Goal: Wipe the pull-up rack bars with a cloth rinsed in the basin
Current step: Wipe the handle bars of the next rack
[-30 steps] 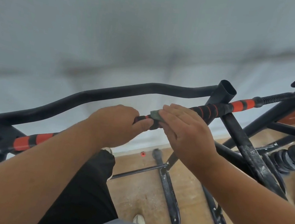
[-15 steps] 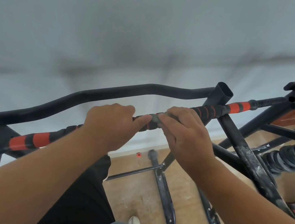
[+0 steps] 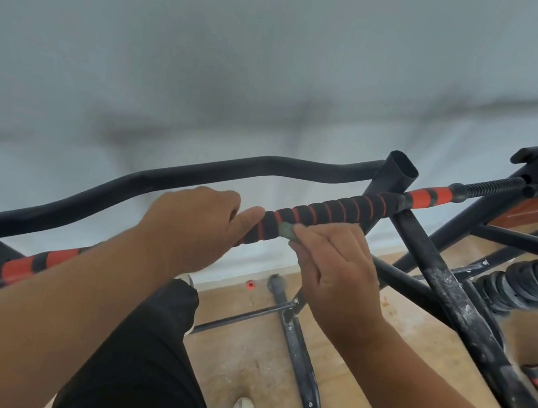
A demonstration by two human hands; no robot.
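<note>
The pull-up rack's padded bar [image 3: 335, 211], black foam with red spiral stripes, runs from lower left to upper right across the view. My left hand [image 3: 188, 223] grips it from above, thumb stretched along the foam. My right hand [image 3: 333, 275] is just below the bar and pinches a small grey-green cloth [image 3: 286, 231] against the foam's underside. Most of the cloth is hidden inside my fingers. A curved black bar [image 3: 168, 175] of the rack runs behind both hands.
Black frame tubes [image 3: 449, 291] slope down on the right, scuffed with white dust. A stack of black weight discs [image 3: 525, 288] lies at the right edge. Floor struts [image 3: 302, 353] cross the wooden floor below. A white wall fills the background.
My right hand slid off the top of the bar down to its underside with the cloth, uncovering the striped foam. My left hand kept its grip. The view shifted slightly left.
</note>
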